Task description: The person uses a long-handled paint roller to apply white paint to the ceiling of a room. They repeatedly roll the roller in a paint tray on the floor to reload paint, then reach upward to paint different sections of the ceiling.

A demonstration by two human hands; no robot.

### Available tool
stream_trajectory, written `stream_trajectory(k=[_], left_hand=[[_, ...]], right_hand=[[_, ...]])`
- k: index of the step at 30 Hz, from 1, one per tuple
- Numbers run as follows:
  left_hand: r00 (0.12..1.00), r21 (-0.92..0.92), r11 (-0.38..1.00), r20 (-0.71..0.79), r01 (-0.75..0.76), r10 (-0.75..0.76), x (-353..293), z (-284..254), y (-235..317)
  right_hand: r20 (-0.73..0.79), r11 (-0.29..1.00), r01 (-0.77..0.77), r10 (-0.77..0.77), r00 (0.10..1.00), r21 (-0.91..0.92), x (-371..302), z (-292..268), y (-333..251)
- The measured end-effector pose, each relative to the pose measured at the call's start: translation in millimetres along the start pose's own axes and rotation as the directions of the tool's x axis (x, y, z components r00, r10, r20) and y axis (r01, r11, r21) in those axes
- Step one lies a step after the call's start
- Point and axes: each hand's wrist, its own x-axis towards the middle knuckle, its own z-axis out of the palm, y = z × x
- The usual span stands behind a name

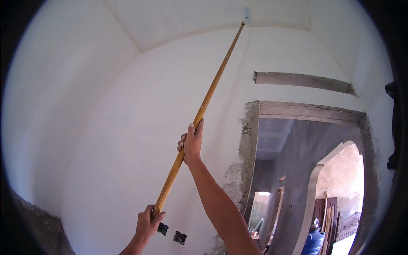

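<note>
A long yellow-brown wooden pole (216, 80) slants up and to the right across the view. At its far end is a small light-blue paint roller (246, 13), high up near the line where the white wall meets the ceiling; whether it touches the surface is too small to tell. My left hand (147, 223) is closed round the pole's lower end. Higher up, my right hand (193, 143) grips the shaft, thumb lying along it.
The white wall (123, 140) has two dark electrical box openings (179, 237) low down. At right is a rough cement-edged doorway (250, 140) under a recessed slot (304, 80). Through it show a blue barrel (313, 241), leaning boards and an arched opening.
</note>
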Motion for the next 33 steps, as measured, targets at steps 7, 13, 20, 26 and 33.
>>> stream_trajectory(k=[7,13,20,26,33], left_hand=[[0.970,-0.227,0.946,0.126,0.231,-0.207,-28.2,-13.9,-12.1],[0.865,-0.330,0.850,0.437,0.409,-0.246,-34.8,-20.0,-5.6],[0.851,-0.492,0.757,0.501,0.429,-0.157,-43.9,47.7,28.0],[0.923,-0.324,0.924,0.377,0.204,-0.072,-47.3,126.3,80.1],[0.943,-0.289,0.950,0.332,0.118,-0.016,-28.6,197.6,145.7]], right_hand=[[0.001,1.000,-0.001,0.001,1.000,0.014,-32.1,7.1,7.6],[-0.005,0.985,0.137,-0.138,0.990,0.103,-30.7,-10.5,-34.6],[-0.002,0.973,0.222,-0.222,0.975,-0.062,-37.1,-76.8,-103.1],[-0.091,0.947,0.278,-0.295,0.951,-0.161,-24.2,-152.5,-154.4],[-0.124,0.946,0.301,-0.315,0.941,-0.119,10.5,-224.7,-226.0]])
